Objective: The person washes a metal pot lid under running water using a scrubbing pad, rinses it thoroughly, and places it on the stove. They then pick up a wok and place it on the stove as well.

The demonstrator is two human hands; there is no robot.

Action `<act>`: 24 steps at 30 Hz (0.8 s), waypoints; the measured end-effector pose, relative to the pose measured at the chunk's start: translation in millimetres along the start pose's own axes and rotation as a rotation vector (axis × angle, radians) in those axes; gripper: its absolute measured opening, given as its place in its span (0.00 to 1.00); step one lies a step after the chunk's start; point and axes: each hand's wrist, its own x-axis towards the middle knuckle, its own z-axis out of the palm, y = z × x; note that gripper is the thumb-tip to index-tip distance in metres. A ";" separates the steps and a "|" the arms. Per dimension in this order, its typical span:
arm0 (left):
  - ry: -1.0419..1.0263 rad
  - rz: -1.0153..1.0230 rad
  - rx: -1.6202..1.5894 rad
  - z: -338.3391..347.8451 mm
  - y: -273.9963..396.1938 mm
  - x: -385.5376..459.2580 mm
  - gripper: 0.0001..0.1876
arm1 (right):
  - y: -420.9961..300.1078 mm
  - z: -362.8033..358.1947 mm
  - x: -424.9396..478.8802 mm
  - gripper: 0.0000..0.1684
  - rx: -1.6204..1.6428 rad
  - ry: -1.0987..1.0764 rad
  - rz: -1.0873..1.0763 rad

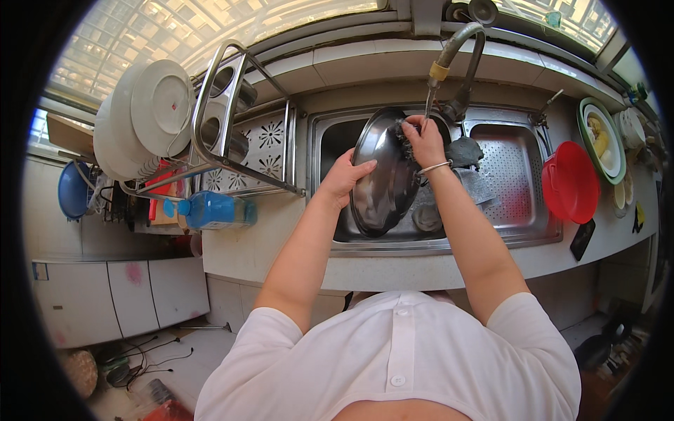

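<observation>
My left hand (345, 179) grips the near-left rim of a round, shiny metal pan or lid (383, 179), which is tilted up on edge over the left sink basin (347, 231). Pinched in my right hand (423, 139) is a dark wiry scouring pad (404, 138), held against the metal near its upper right edge. Water runs from the faucet (439, 68) just above my right hand. Below the metal piece, a greyish rounded thing (427, 218) lies in the basin. A dark grey cloth (464, 152) rests on the divider beside my right wrist.
A perforated drainer basin (508, 179) adjoins on the right, then a red plastic basin (571, 182), a black phone-like object (582, 239) and stacked bowls (602, 139). At left stand a metal dish rack (247, 179) with white plates (162, 108) and a blue-capped bottle (216, 209).
</observation>
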 end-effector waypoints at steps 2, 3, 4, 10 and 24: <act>0.053 -0.008 -0.001 8.7 -6.9 5.5 0.20 | -2.3 11.4 -19.6 0.11 -0.104 0.014 -0.197; 0.090 -0.011 -0.006 7.3 -12.8 7.5 0.20 | -7.8 16.8 -36.4 0.10 -0.138 0.004 -0.318; 0.092 0.006 -0.030 1.1 -20.5 9.2 0.21 | -27.1 17.8 -57.5 0.10 -0.196 -0.051 -0.311; 0.057 -0.045 -0.060 13.7 -28.7 2.3 0.20 | -16.8 -2.3 -54.5 0.10 -0.183 -0.010 -0.395; 0.038 -0.031 0.255 36.3 -29.6 18.2 0.21 | 12.0 -20.8 -25.5 0.07 -0.238 0.006 -0.320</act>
